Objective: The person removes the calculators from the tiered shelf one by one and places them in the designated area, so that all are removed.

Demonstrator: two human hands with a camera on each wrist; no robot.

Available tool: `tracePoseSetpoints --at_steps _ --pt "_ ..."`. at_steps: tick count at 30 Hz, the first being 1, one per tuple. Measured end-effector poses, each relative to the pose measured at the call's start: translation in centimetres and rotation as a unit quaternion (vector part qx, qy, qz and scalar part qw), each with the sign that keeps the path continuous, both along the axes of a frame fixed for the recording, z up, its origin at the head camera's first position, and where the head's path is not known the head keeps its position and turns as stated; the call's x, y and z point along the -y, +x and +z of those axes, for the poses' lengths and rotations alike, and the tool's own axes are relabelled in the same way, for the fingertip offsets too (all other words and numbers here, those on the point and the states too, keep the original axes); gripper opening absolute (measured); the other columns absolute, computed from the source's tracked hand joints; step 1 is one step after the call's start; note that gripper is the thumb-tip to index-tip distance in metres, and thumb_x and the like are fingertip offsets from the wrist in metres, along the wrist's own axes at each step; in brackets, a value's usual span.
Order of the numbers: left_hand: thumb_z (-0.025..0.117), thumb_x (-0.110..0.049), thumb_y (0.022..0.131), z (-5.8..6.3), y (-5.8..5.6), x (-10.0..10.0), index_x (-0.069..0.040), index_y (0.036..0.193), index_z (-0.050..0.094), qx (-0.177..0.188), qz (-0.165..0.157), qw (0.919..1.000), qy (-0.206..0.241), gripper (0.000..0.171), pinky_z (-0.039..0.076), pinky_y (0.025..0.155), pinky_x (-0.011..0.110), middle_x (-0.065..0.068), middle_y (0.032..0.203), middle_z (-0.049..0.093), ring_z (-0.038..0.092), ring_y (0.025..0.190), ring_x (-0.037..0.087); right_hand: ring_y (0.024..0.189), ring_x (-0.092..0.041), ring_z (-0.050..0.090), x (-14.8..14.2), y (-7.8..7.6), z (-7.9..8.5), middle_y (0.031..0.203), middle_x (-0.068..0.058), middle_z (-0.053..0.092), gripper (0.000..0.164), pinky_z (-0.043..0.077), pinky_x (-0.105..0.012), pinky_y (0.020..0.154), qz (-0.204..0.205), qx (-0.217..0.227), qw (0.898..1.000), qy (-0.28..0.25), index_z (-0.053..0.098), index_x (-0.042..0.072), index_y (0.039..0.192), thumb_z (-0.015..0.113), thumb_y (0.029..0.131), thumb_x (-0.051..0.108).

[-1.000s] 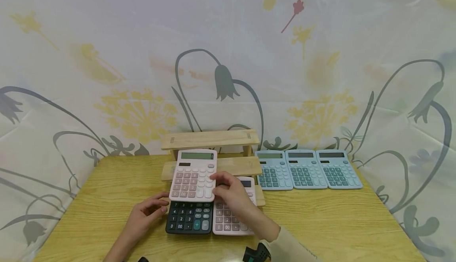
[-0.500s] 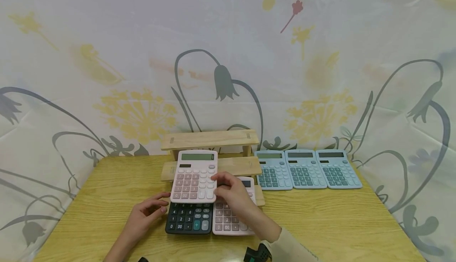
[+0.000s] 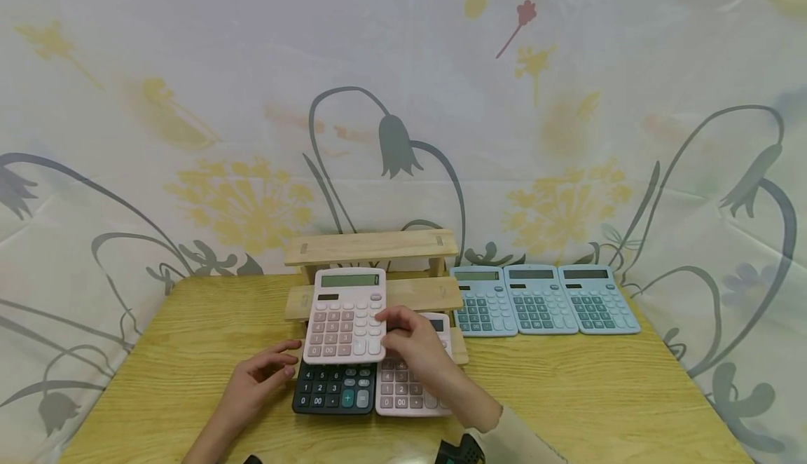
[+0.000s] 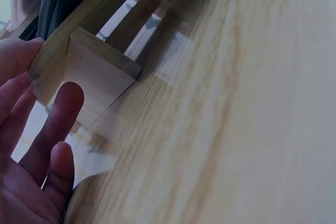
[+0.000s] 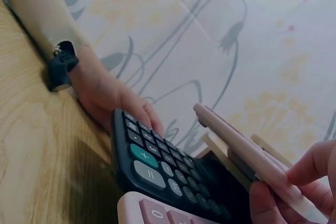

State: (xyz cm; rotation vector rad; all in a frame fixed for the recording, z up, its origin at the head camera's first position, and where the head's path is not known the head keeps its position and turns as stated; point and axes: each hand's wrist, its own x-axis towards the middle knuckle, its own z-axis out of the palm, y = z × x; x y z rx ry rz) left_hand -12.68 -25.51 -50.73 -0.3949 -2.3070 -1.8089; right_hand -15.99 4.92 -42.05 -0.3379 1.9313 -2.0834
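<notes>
A pink calculator (image 3: 343, 313) is pinched at its right edge by my right hand (image 3: 422, 352), with the thumb under it and fingers on top in the right wrist view. It hangs tilted in front of the wooden tiered rack (image 3: 372, 245) and covers the upper part of a black calculator (image 3: 334, 388). To the right of the black one, a second pink calculator (image 3: 403, 388) leans on the lowest tier, partly behind my right hand. My left hand (image 3: 255, 383) is beside the black calculator, fingers loosely bent, fingertips at the rack's wooden end (image 4: 50, 72).
Three blue calculators (image 3: 542, 301) stand in a row to the right of the rack. The middle shelf (image 3: 422, 294) and top shelf rise behind the held calculator. A patterned cloth (image 3: 567, 99) hangs behind the wood-grain table (image 3: 567, 394).
The held pink calculator has come down slightly and a little to the right, together with my right hand. My left hand has stayed in place.
</notes>
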Motion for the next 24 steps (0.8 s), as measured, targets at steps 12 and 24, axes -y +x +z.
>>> tracePoseSetpoints --at_steps 12,24 --pt "0.068 0.002 0.092 0.04 -0.02 0.04 0.0 0.102 0.073 0.0 -0.001 1.0 -0.001 0.011 0.049 0.082 0.018 -0.003 0.124 0.067 0.058 0.113 0.0 0.097 -0.02 0.062 -0.39 0.2 0.05 0.118 -0.015 0.058 0.033 0.055 -0.03 0.083 -0.001 0.005 1.0 -0.002 0.06 -0.002 0.12 0.058 0.087 -0.005" --pt "0.068 0.0 0.092 0.2 0.05 -0.01 -0.001 0.102 0.073 0.007 0.002 1.0 -0.007 0.011 0.05 0.081 0.019 0.001 0.125 0.067 0.058 0.113 -0.001 0.096 -0.02 0.064 -0.79 0.75 0.23 0.116 -0.015 0.061 0.036 0.054 -0.029 0.081 0.006 -0.007 1.0 -0.013 0.059 -0.006 0.12 0.058 0.084 -0.007"
